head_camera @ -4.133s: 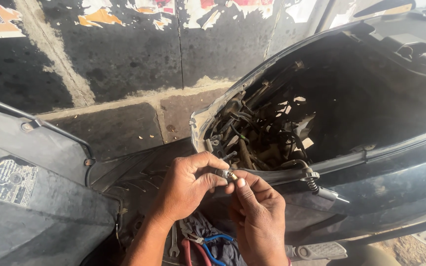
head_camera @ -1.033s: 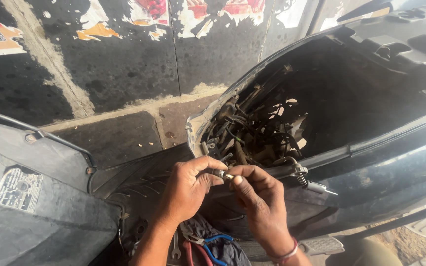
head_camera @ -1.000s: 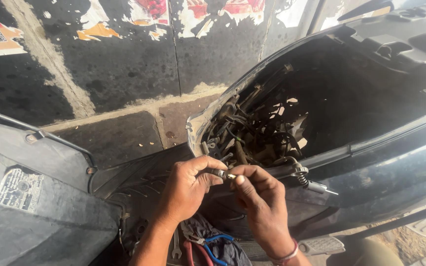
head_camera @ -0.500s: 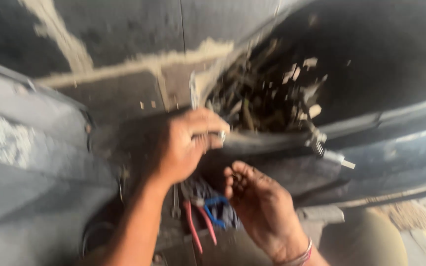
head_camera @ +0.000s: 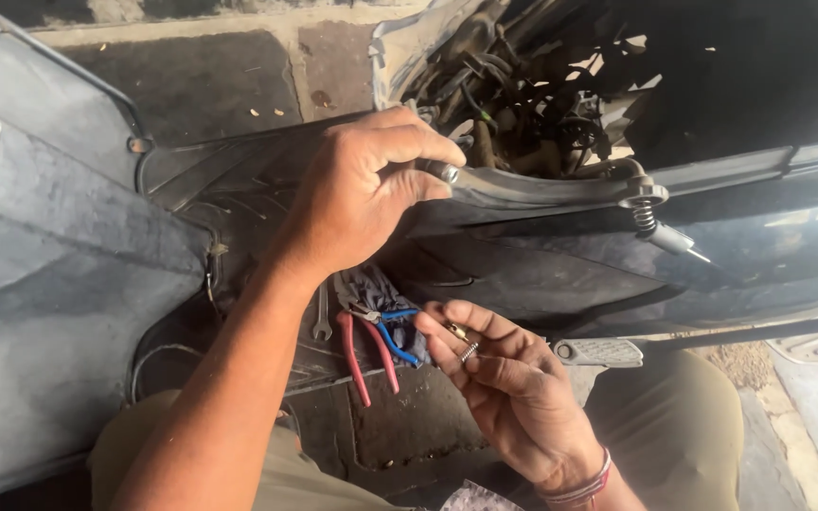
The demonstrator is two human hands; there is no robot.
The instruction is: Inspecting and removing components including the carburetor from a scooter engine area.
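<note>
1. The left hand (head_camera: pixel 357 199) is raised at the open scooter body, fingers (head_camera: pixel 418 151) pinched shut on the metal end of a black hose (head_camera: pixel 532 185)
2. The hose runs right along the panel edge to a spring fitting (head_camera: pixel 646 213)
3. The right hand (head_camera: pixel 508 397) lies lower, palm up, fingers loosely curled about a small brass part (head_camera: pixel 458 332) and a small spring (head_camera: pixel 469 352) resting on them
4. Behind the hose end sits a tangle of wires (head_camera: pixel 523 95) inside the dark panel (head_camera: pixel 759 246)
5. On the footboard between the hands lie red pliers (head_camera: pixel 362 355), blue pliers (head_camera: pixel 395 336), a spanner (head_camera: pixel 322 317) and a rag (head_camera: pixel 376 284)
6. A footrest (head_camera: pixel 603 352) shows just right of the right hand
</note>
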